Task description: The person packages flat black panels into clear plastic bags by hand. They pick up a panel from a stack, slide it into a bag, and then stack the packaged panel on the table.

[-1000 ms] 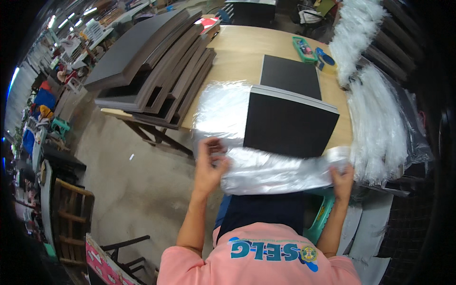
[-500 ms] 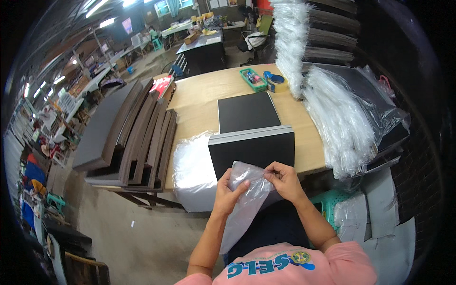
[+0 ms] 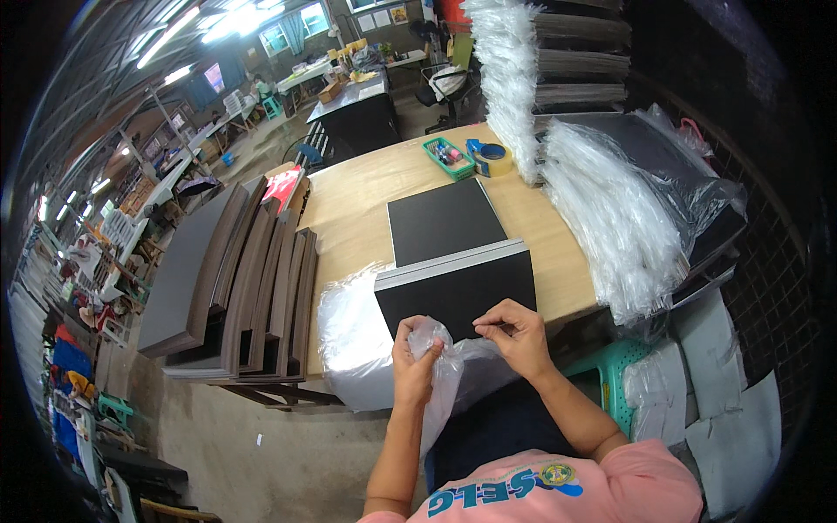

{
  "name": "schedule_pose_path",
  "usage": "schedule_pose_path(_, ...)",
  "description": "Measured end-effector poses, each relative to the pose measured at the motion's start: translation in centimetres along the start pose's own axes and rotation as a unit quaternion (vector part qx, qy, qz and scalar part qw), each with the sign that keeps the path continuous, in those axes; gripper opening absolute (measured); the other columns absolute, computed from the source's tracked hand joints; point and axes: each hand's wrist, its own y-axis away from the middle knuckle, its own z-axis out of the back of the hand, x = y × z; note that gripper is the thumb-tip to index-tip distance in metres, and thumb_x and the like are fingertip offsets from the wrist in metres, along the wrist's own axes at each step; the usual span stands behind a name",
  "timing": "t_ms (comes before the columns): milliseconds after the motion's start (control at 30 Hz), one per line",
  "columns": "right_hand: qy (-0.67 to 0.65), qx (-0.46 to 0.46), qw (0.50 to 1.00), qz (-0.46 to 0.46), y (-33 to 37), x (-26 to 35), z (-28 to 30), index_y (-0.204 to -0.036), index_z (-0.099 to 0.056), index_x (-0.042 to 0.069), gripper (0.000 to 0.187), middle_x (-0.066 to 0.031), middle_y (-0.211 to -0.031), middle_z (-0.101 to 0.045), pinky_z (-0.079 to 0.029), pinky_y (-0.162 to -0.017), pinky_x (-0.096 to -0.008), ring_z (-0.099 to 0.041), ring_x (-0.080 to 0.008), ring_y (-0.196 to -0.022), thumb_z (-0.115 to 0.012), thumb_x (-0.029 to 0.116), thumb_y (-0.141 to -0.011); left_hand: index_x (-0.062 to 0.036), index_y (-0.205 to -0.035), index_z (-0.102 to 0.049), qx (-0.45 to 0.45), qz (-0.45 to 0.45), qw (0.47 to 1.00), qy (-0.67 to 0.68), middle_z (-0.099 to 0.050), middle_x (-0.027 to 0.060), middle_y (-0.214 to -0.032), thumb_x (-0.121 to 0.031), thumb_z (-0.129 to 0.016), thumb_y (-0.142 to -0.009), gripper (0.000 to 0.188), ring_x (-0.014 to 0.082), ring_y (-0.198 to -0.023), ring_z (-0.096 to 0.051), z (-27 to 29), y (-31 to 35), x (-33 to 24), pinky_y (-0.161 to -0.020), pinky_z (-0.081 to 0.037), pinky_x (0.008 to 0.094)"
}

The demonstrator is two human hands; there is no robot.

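Observation:
My left hand (image 3: 411,364) is closed around a clear plastic bag (image 3: 446,376), which hangs down in loose folds toward my lap. Just right of it my right hand (image 3: 518,338) is in a pinch, thumb against forefinger; whether a bit of film is between them I cannot make out. Beyond both hands, at the table's near edge, stand black panels with grey edges (image 3: 458,296). Behind these a black flat panel (image 3: 449,218) lies on the tabletop. Clear plastic sheets (image 3: 349,305) spread to the left, draping over the front edge.
Thick dark boards (image 3: 196,270) are stacked at the left. A green basket of small items (image 3: 449,159) and tape rolls (image 3: 490,159) sit toward the back. Plastic-wrapped bundles (image 3: 610,218) fill the right side. A green stool (image 3: 617,383) stands beside me.
The bag has gone from stretched between both hands to bunched in my left hand. My right hand has drawn away from the bag's upper part. The view has shifted slightly.

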Motion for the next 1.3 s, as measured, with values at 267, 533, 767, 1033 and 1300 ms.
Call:
schedule_pose_path(267,0.049,0.073,0.996,0.025,0.2,1.1,-0.7,-0.089,-0.063,0.000,0.014,-0.0082,-0.088,-0.061,-0.050,-0.073,-0.0275,-0.061,-0.0159,-0.078,-0.069,-0.001,-0.076,-0.0025,-0.087,-0.060,0.012,0.005,0.999,-0.034,-0.058,-0.0011,-0.077,-0.013,-0.071,-0.082,0.016,0.0063,-0.072,-0.051,1.6,0.6,0.1,-0.066,-0.041,0.0216)
schedule_pose_path(533,-0.015,0.065,0.998,0.017,0.0,1.4,-2.4,-0.083,-0.064,0.000,0.011,-0.0084,-0.077,-0.064,-0.051,-0.067,-0.0279,-0.064,-0.0182,-0.072,-0.071,0.002,-0.075,0.0006,-0.096,-0.063,0.007,-0.025,0.996,-0.084,-0.059,0.0011,-0.081,-0.009,-0.071,-0.082,0.018,0.0076,-0.074,-0.052,1.1,1.3,-0.8,-0.069,-0.042,0.0216)
schedule_pose_path(767,0.013,0.032,0.999,0.037,0.1,2.3,-2.2,-0.078,-0.065,-0.001,0.006,-0.0080,-0.078,-0.065,-0.051,-0.063,-0.0265,-0.064,-0.0159,-0.071,-0.070,0.000,-0.075,-0.0036,-0.086,-0.059,0.001,-0.036,0.995,-0.094,-0.059,0.0005,-0.081,-0.006,-0.076,-0.073,0.022,0.0082,-0.073,-0.053,0.1,1.1,-1.8,-0.066,-0.044,0.0217)
schedule_pose_path(1033,-0.040,0.046,0.998,-0.036,-0.1,2.0,-2.1,-0.085,-0.066,0.001,0.008,-0.0063,-0.081,-0.066,-0.051,-0.067,-0.0268,-0.064,-0.0140,-0.074,-0.070,0.002,-0.077,-0.0001,-0.099,-0.064,0.011,-0.016,0.998,-0.061,-0.063,0.0035,-0.087,-0.006,-0.077,-0.073,0.030,0.0101,-0.079,-0.058,0.7,1.2,-2.5,-0.070,-0.047,0.0224)
schedule_pose_path(1300,0.013,0.004,0.998,0.056,0.3,1.4,-2.9,-0.084,-0.065,0.001,0.011,-0.0067,-0.075,-0.065,-0.050,-0.065,-0.0258,-0.063,-0.0130,-0.070,-0.071,0.002,-0.075,0.0015,-0.104,-0.065,0.006,-0.051,0.990,-0.134,-0.066,0.0065,-0.093,-0.005,-0.076,-0.073,0.033,0.0119,-0.082,-0.060,1.4,1.6,-2.7,-0.075,-0.048,0.0238)
